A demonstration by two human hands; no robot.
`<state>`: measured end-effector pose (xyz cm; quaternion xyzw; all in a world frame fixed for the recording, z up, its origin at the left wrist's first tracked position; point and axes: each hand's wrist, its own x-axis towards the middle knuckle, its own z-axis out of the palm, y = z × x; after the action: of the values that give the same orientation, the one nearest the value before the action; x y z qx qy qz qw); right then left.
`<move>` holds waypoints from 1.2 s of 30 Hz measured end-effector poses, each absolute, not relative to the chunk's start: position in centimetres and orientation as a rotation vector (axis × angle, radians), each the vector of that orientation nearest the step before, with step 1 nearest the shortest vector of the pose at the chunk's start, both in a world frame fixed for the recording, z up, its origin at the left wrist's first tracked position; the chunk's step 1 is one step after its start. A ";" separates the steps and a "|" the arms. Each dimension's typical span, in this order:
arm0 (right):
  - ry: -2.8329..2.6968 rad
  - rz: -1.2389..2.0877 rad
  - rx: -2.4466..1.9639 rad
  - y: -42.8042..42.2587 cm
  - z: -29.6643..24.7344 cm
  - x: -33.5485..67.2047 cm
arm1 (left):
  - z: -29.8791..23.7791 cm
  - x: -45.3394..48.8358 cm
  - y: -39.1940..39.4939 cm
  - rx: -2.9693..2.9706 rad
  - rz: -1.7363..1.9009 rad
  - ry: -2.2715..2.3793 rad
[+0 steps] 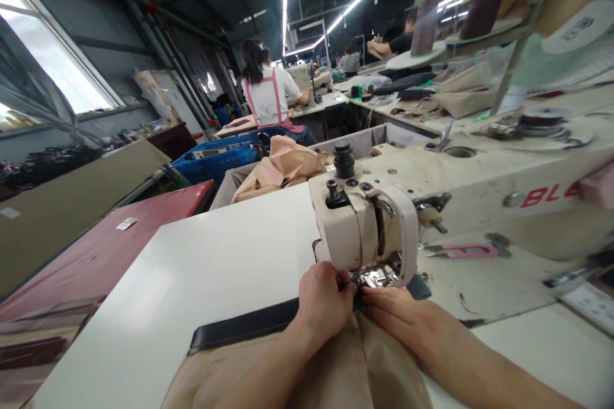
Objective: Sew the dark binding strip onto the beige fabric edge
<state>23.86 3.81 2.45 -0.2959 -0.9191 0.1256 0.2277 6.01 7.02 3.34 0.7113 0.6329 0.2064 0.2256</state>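
Note:
Under the head of a white sewing machine (343,230) lies a beige fabric piece (336,370) with a black strip (244,327) along its far edge. My left hand (323,300) is closed on the strip just left of the presser foot (378,276), its fingers curled and partly hidden. To the right of it, my right hand (396,313) lies flat on the fabric, fingers stretched toward the foot; its thumb does not show. The needle point is hidden behind the hands and the machine's parts.
Pink-handled thread snips (463,250) lie on the machine bed. Beyond the white table (211,255) stand a bin of beige fabric (283,169) and a blue basket (215,156). Thread cones (425,24) rise at the right. A co-worker (268,89) sits farther ahead.

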 end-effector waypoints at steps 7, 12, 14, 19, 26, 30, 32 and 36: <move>-2.440 0.200 -0.768 3.8 2.5 23.5 | 3.0 5.8 7.4 1.957 0.567 1.756; -2.356 0.123 -0.738 3.9 1.6 23.5 | 3.0 5.8 7.3 1.931 0.581 1.776; -2.303 0.068 -0.720 4.0 1.4 23.4 | 3.1 5.9 7.2 1.932 0.584 1.784; -2.241 -0.004 -0.720 4.3 3.0 23.2 | 3.3 6.3 6.9 1.932 0.592 1.831; -2.224 0.162 -0.771 4.3 2.9 23.6 | 3.4 6.6 6.5 1.941 0.616 1.900; -2.241 0.226 -0.804 4.3 2.2 23.7 | 3.5 6.3 7.5 1.978 0.636 1.903; -2.241 0.257 -0.843 4.4 1.9 23.6 | 3.4 6.1 8.1 1.994 0.637 1.895; -2.188 0.303 -0.981 4.6 0.5 23.3 | 3.3 5.9 8.7 2.008 0.626 1.888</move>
<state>23.31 4.61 0.53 -0.3794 -0.8465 0.1171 0.3546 5.88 8.72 3.25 0.7016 0.6597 0.2189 0.1567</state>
